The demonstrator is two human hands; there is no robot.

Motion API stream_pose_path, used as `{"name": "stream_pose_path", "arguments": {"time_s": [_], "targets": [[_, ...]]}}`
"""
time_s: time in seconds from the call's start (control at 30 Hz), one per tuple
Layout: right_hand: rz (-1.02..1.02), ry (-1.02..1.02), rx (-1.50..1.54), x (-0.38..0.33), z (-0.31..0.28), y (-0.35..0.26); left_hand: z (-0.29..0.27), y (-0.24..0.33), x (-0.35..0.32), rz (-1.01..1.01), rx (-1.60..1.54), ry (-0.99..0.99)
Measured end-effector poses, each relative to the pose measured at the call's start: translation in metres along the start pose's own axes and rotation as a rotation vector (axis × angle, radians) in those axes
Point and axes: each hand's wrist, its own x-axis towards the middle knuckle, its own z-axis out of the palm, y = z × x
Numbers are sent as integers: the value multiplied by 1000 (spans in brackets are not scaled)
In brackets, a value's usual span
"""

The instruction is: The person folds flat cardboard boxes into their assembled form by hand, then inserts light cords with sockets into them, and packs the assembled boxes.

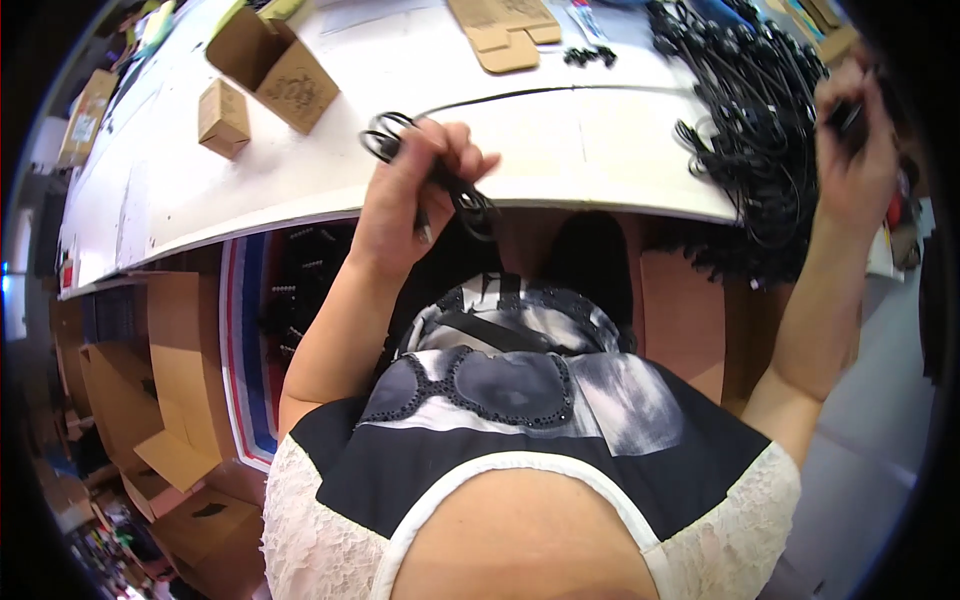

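Grasping a coiled black cable above the front edge of the white table, the left hand appears mid-coiling; near the table's right end, the right hand clasps a blurred dark piece. Next, the table-spanning strand seemingly needs gathering.

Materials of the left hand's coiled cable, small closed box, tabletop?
Coiled cable: likely plastic or rubber jacket, black with slight sheen; smooth, flexible loops.
Small closed box: looks like cardboard, matte brown; crisp folded edges.
Tabletop: possibly laminate or painted board; smooth, even white leaves it open.
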Motion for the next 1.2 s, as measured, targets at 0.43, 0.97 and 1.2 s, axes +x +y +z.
{"name": "stream_pose_path", "arguments": {"time_s": [0.43, 0.97, 1.2], "targets": [[-84, 138, 102, -100, 60, 89, 16, 24, 4, -22, 1444, 57], [683, -347, -115, -109, 124, 101, 10, -13, 18, -491, 289, 119], [679, -338, -209, -108, 123, 125, 1, -3, 14, -614, 169, -174]]}}
